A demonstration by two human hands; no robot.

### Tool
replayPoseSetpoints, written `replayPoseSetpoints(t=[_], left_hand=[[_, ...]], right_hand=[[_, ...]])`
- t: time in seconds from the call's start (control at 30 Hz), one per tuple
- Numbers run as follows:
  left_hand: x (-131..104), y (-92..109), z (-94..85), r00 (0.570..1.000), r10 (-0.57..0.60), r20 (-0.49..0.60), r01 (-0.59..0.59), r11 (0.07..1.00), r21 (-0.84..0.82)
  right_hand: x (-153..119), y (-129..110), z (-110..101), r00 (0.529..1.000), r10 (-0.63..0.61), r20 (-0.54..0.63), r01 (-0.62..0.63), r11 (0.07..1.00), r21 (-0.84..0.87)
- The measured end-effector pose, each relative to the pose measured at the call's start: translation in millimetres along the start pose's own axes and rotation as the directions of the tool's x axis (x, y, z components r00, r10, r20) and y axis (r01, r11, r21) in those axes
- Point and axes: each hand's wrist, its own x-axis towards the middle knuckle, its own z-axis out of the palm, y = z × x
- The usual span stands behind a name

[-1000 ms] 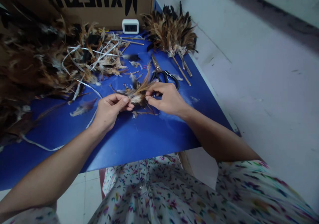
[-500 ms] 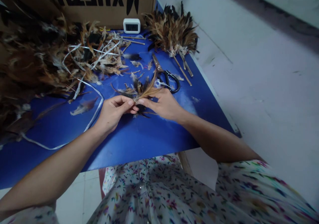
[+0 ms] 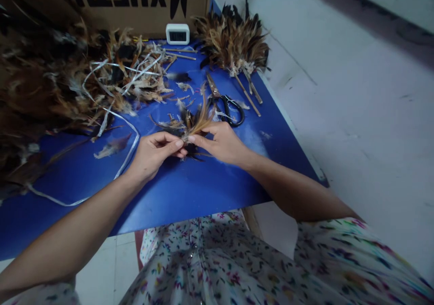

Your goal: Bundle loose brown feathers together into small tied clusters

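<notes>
Between my two hands is a small brown feather tuft (image 3: 200, 122), its tips fanned up and away from me. My left hand (image 3: 159, 149) is closed, thumb and fingertips pinching the tuft's base from the left. From the right, my right hand (image 3: 220, 143) pinches the same base, its thumb close to the left thumb. Dark feathers (image 3: 185, 117) lie on the blue table just behind and under the fingers. Black-handled scissors (image 3: 224, 99) rest beyond my right hand, blades pointing away.
A large heap of loose feathers (image 3: 68, 83) covers the left side, with white plastic string (image 3: 135, 138) trailing from it. Bundled feathers on sticks (image 3: 237, 43) lie at the back right by the wall. A small white digital clock (image 3: 177, 34) stands before a cardboard box (image 3: 135, 18).
The feathers in my fingers have shifted from leaning right to standing more upright and spread. Both hands stay in nearly the same place, still pinching.
</notes>
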Motion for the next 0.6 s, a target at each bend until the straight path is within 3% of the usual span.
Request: replayPoseSetpoints(t=[0.27, 0.6], left_hand=[[-0.8, 0.4, 0.0, 1.0, 0.014, 0.008, -0.014, 1.0, 0.024], [-0.4, -0.3, 0.5, 1.0, 0.001, -0.003, -0.001, 1.0, 0.027]], right_hand=[[0.4, 3.4, 3.3, 1.0, -0.013, -0.013, 0.014, 0.994, 0.108], [-0.8, -9.2, 3.2, 0.999, 0.039, -0.005, -0.038, 0.991, 0.131]])
